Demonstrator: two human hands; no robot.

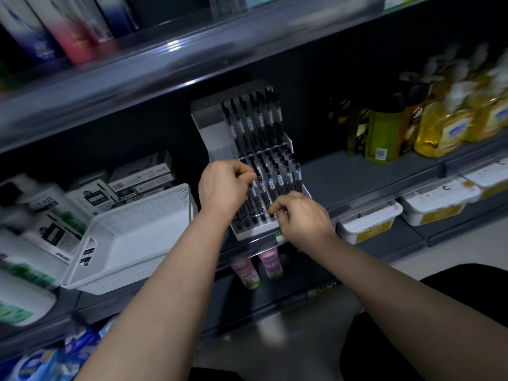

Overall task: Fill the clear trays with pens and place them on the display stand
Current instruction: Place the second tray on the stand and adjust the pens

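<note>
**Seating Pens in the Lower Tray of the Stand**

Working at the dark grey shop shelf (357, 171), the person has both hands on the white stepped plastic display stand (211, 127). It sits on that shelf between a white perforated plastic basket (154, 215) and a row of yellow liquid bottles (445, 127). Slim black pens with pale labels (257, 119) stand in rows on two tiers. The upper tier looks full, and the lower clear plastic tray (305, 191) is the one being handled.

The left hand (222, 185) has its fingers (244, 171) curled and pressed together, pinching the top of a pen at the tray's left side. The right hand (302, 215) has its fingers (277, 208) closed in a similar pinch at the lower ends of the pens, near the front lip. Blur prevents telling whether each hand holds one pen or several.

Assessment: the step in hand appears to be settling pens into their rows, and the task looks well advanced.

Recommended practice:
- Guide each pen down its own row, steadying top and bottom together.
- Let go only once the pen rests against the front lip.
- Use light pressure. The stand sits close to the shelf edge, so a firm push could slide it or knock neighbouring pens out of line.
</note>
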